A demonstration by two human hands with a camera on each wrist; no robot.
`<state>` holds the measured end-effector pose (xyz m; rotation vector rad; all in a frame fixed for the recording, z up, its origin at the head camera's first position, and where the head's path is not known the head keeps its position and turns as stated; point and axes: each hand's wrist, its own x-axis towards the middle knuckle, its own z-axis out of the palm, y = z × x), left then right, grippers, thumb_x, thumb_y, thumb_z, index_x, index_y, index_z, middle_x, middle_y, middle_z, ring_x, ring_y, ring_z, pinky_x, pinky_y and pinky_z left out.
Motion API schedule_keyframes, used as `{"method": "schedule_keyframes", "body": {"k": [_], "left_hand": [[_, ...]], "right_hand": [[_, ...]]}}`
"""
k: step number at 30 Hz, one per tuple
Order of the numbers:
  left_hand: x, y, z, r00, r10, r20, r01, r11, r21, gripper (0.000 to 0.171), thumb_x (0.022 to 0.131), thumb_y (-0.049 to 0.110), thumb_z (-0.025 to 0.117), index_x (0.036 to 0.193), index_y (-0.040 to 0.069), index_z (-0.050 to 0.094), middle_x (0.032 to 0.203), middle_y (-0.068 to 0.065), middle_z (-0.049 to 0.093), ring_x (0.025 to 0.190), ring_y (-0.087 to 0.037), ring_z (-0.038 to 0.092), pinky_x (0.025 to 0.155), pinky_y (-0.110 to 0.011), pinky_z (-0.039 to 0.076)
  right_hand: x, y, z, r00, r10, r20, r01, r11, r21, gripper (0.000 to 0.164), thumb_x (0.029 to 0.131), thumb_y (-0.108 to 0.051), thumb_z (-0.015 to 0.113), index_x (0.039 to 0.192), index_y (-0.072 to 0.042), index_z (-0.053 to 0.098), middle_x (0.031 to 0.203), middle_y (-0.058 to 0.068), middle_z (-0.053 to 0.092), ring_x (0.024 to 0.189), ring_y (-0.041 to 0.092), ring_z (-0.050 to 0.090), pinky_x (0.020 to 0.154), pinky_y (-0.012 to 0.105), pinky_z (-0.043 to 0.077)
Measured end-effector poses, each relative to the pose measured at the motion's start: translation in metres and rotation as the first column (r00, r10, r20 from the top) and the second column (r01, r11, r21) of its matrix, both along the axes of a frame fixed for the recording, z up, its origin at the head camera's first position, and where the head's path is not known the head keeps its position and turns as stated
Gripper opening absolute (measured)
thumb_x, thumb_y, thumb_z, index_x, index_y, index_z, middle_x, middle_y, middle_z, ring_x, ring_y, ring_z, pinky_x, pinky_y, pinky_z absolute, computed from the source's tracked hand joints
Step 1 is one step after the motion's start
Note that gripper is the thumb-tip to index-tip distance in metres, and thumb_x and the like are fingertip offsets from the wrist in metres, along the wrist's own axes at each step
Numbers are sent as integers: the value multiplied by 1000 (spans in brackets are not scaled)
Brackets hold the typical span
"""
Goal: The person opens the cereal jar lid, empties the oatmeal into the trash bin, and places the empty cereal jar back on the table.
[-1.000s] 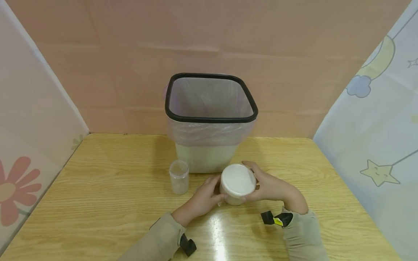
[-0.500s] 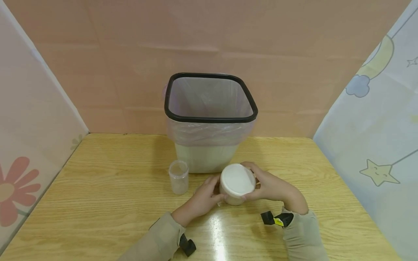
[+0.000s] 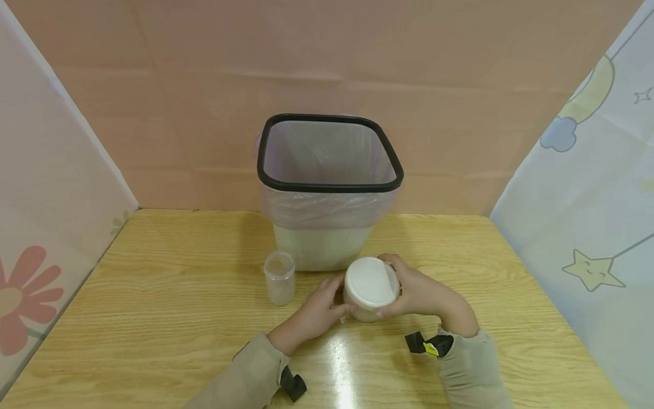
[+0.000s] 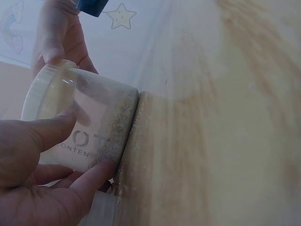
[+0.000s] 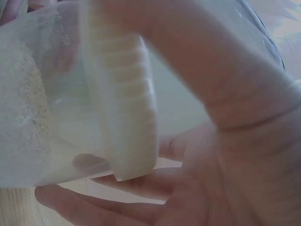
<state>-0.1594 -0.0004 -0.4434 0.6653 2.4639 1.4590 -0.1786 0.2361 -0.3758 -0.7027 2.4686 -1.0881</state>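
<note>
A clear jar (image 4: 94,113) with a white ribbed lid (image 3: 372,282) stands on the table, pale granular stuff in its lower part. Dark lettering shows on its wall in the left wrist view. My left hand (image 3: 318,309) holds the jar's body from the left, thumb and fingers spread round it. From the right, my right hand (image 3: 416,289) grips the lid by its edge, the thumb at the near side and the fingers at the far side. An open clear plastic cup (image 3: 280,278) stands left of my left hand.
Right behind the jar rises a white bin (image 3: 323,247) with a black rim (image 3: 332,187) and a thin pale liner bag. Under everything lies a wood-grain table (image 3: 168,318). Printed cloth walls stand to the left and right, with a plain pinkish one at the back.
My right hand and wrist have shifted slightly leftward around the lid, the thumb sliding along its near edge. My left hand, the jar and the cup stay in place.
</note>
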Motion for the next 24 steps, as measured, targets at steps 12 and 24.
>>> {"method": "schedule_keyframes", "body": {"k": [12, 24], "left_hand": [[-1, 0, -1, 1000, -1, 0, 1, 1000, 2, 66, 90, 28, 65, 144, 9, 33, 139, -14, 40, 126, -28, 42, 103, -45, 38], [0, -1, 1, 1000, 6, -3, -6, 1000, -25, 67, 90, 28, 64, 145, 10, 32, 140, -14, 39, 127, -30, 41, 103, -47, 37]], "right_hand": [[-1, 1, 2, 996, 63, -70, -65, 998, -26, 94, 70, -28, 84, 141, -6, 27, 128, 14, 45, 109, 30, 51, 80, 40, 51], [-3, 4, -2, 997, 77, -9, -78, 995, -70, 100, 71, -17, 82, 146, -3, 18, 136, 17, 37, 114, 34, 46, 85, 42, 51]]}}
